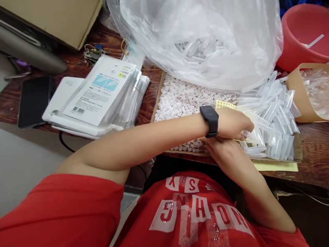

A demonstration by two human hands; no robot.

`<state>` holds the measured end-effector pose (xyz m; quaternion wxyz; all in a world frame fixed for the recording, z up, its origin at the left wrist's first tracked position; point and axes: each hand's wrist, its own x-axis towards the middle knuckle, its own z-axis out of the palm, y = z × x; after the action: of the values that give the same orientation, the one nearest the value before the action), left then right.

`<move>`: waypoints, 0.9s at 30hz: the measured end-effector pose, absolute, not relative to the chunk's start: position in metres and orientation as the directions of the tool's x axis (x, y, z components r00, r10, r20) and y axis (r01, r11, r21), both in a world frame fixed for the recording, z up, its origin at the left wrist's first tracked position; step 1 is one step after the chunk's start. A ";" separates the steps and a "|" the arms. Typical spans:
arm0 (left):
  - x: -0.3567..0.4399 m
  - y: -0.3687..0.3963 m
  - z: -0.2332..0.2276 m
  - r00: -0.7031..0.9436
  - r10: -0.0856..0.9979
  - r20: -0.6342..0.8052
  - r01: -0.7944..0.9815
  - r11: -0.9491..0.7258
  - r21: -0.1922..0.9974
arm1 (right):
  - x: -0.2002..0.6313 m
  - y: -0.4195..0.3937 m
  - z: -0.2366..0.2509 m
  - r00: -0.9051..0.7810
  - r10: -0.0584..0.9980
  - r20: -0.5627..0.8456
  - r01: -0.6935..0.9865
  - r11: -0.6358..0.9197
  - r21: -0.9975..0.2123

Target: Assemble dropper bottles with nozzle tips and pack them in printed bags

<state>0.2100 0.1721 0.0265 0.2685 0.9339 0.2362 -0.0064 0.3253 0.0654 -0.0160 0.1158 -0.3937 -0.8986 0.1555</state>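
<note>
My left hand (pixel 235 123), with a black watch (pixel 209 120) on its wrist, reaches across to the right. Its fingers curl closed at the edge of a heap of clear plastic tubes (pixel 273 106); a small pale bit shows at the fingertips, too small to name. Under that wrist crosses my right hand (pixel 224 151), pointing left over small white plastic pieces (pixel 177 97); its fingertips are mostly hidden. A pale yellow sheet with rows of dots (pixel 223 104) shows just behind my left hand. Tubes and pieces share a shallow cardboard tray (pixel 297 147).
A big clear plastic bag (pixel 246 68) of tubes bulges over the tray's back. At right stand a red tub (pixel 293 37) and a tan container (pixel 295 89) of clear parts. Printed packets (pixel 97 89), keys (pixel 92 54) and a black phone (pixel 36 101) lie at left.
</note>
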 end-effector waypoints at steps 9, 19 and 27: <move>0.219 0.173 0.013 0.897 0.433 -0.093 0.437 -0.830 0.348 | 0.307 0.072 -0.030 -0.632 0.769 0.099 0.691 0.616 -0.379; 0.221 0.171 0.020 0.854 0.488 -0.178 0.520 -0.804 0.288 | 0.309 0.070 -0.027 -0.653 0.749 0.112 0.654 0.632 -0.415; 0.172 0.171 0.032 0.719 0.685 -0.119 0.677 -0.650 0.346 | 0.311 0.068 -0.016 -0.641 0.756 0.131 0.629 0.616 -0.474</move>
<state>0.1723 0.1711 0.0323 0.1857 0.9082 0.3748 0.0111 0.3113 0.0683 -0.0162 0.1610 -0.3917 -0.8843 0.1968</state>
